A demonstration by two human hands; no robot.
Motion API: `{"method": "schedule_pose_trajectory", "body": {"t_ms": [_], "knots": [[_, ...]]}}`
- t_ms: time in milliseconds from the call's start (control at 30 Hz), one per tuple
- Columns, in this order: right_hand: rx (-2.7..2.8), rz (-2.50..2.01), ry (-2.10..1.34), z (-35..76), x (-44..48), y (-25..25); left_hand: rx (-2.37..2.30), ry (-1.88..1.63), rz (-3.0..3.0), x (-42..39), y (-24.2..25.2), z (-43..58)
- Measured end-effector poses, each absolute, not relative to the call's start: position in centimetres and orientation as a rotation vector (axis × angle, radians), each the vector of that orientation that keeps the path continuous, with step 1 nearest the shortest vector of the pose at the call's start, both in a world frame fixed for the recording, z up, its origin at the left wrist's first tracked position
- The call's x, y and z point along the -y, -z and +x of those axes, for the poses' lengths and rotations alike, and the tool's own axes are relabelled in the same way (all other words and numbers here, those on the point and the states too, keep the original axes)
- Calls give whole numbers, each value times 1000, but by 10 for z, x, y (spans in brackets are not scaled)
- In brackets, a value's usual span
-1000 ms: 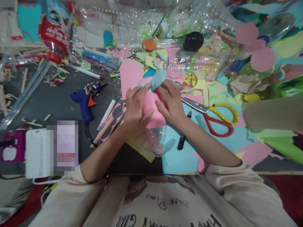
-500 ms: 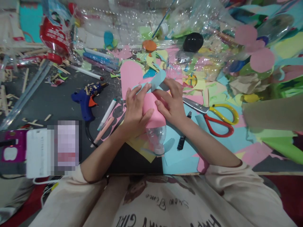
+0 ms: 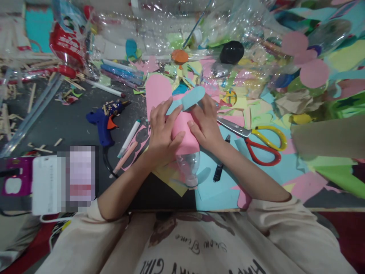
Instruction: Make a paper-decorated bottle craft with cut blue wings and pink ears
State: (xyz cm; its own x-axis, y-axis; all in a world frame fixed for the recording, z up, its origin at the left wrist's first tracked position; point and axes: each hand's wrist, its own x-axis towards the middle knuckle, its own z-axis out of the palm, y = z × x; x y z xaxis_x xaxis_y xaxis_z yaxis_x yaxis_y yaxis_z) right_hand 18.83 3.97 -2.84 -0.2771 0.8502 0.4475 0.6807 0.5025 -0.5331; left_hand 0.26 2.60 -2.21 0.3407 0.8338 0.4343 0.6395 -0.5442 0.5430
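Note:
A clear plastic bottle [image 3: 188, 164] wrapped in pink paper [image 3: 185, 139] lies in front of me, its neck pointing toward me. Curved over its far end is a light blue paper strip [image 3: 194, 97] with a rounded tip. My left hand [image 3: 163, 131] is closed around the bottle's left side, fingertips on the blue strip and thumb on the pink paper. From the right, my right hand [image 3: 205, 123] presses the wrapped bottle with its thumb, while its other fingers reach behind the strip and are partly hidden.
Scissors [image 3: 251, 139] with yellow and red handles lie right of my hands, near a black pen [image 3: 221, 163]. To the left are a blue glue gun [image 3: 104, 120] and a marker [image 3: 129, 137]. Paper scraps and clear plastic [image 3: 119, 26] fill the back.
The blue strip's free tip has swung to the right and lies lower. My right fingers have shifted slightly around it; my left hand stays on the bottle.

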Motion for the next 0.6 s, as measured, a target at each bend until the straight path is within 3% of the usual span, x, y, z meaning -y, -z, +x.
{"method": "schedule_pose_trajectory", "body": {"t_ms": [600], "knots": [[2011, -1173, -239, 187, -39, 26, -1347, -1033, 2298, -26, 22, 3]]}}
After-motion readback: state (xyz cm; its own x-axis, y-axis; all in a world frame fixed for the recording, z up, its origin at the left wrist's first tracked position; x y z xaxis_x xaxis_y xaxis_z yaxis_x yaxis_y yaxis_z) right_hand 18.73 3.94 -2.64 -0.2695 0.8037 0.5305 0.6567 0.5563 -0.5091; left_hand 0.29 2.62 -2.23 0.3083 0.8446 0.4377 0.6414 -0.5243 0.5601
